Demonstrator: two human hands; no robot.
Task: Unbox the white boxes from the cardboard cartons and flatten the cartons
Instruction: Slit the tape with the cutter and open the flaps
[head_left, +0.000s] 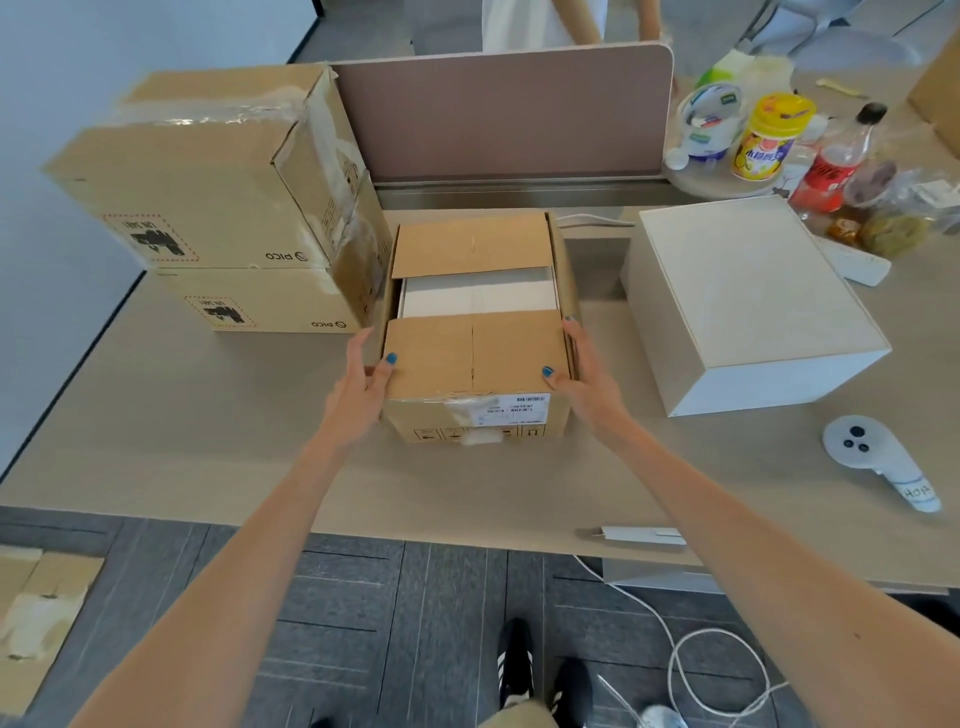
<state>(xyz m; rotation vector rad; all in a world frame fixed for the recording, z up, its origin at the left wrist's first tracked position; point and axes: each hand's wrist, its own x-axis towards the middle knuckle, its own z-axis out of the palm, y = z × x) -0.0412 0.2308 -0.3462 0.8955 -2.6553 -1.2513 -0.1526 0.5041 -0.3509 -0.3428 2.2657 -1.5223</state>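
Observation:
A cardboard carton (470, 358) stands in the middle of the desk, its two inner flaps folded over the top with a gap between them. Through that gap shows a white box (478, 297) inside. My left hand (363, 387) grips the carton's near left corner, thumb on the near flap. On the near right corner sits my right hand (582, 371), thumb on the flap and fingers along the right side. A second white box (748, 296) rests unboxed on the desk to the right. Two taped cartons (208, 187) are stacked at the left.
A pink desk divider (504, 114) stands behind the carton. Bottles, jars and snack bags (779, 145) crowd the back right. A white controller (872, 462) and a box cutter (639, 535) lie near the desk's front edge. Flattened cardboard (36, 613) and a white cable (691, 670) lie on the floor.

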